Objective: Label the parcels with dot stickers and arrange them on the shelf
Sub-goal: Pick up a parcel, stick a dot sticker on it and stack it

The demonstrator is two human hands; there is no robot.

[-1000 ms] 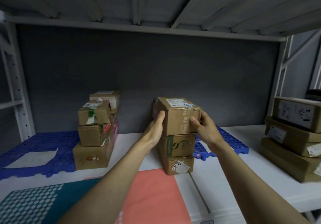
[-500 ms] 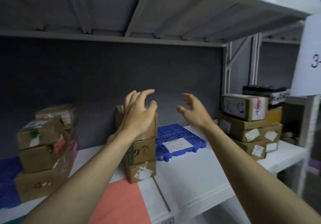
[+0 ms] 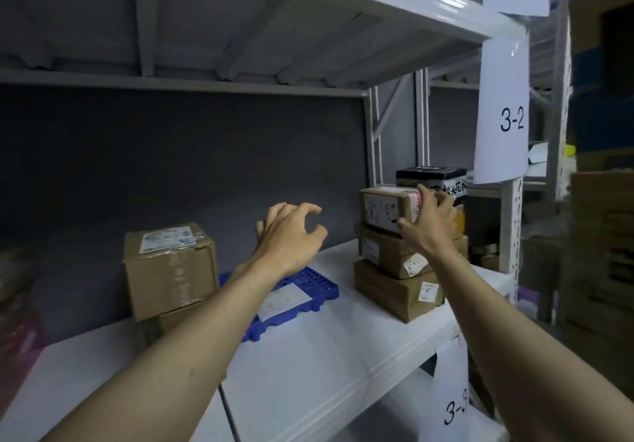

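The small parcel (image 3: 386, 209) is a brown cardboard box with a white printed label on its near face and a pink-edged label on its end. It sits on top of a stack of two larger cardboard parcels (image 3: 394, 270) that carry small white stickers, on the white shelf (image 3: 308, 356). A black box (image 3: 430, 180) with white characters stands just behind it, partly hidden by the right hand (image 3: 429, 225). That hand grips the parcel's end, thumb low on the near face and fingers curled over the top corner. The left hand (image 3: 291, 239) hangs in the air to the left of the stack, fingers spread and loosely curled, holding nothing. Below it lies a blue grid mat (image 3: 308, 283) with a white sheet on it. Further left of that hand stands another taped cardboard parcel (image 3: 169, 270). A paper sign reading 3-2 (image 3: 502, 112) hangs on the upright above the right hand.
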